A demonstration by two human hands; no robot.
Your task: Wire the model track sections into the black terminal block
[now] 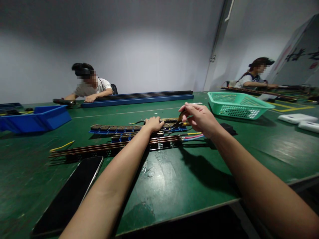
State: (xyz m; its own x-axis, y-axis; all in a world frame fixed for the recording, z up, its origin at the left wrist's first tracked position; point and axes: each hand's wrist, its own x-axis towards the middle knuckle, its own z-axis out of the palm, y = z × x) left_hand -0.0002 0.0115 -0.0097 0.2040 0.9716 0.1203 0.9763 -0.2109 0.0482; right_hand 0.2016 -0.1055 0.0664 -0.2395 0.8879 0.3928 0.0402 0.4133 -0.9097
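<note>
My left hand (154, 124) rests over a long blue strip (104, 130) with brass-coloured rods along it, its fingers bent over the far side. Raised just right of it, my right hand (199, 117) pinches a slim dark tool (179, 119). The tool's narrow end points down and left toward the strip; its exact kind is hard to make out. Closer to me lies a dark strip (99, 148) with copper-coloured rods. Red, blue and yellow wires (193, 136) run from its right end, beneath my right hand.
A phone (69, 196) lies near my left forearm. A blue bin (50, 118) stands left, a green basket (239, 108) right, with white devices (297, 118) beyond it. Long blue rails (139, 99) lie at the back. One person (92, 88) works opposite, another (254, 79) far right.
</note>
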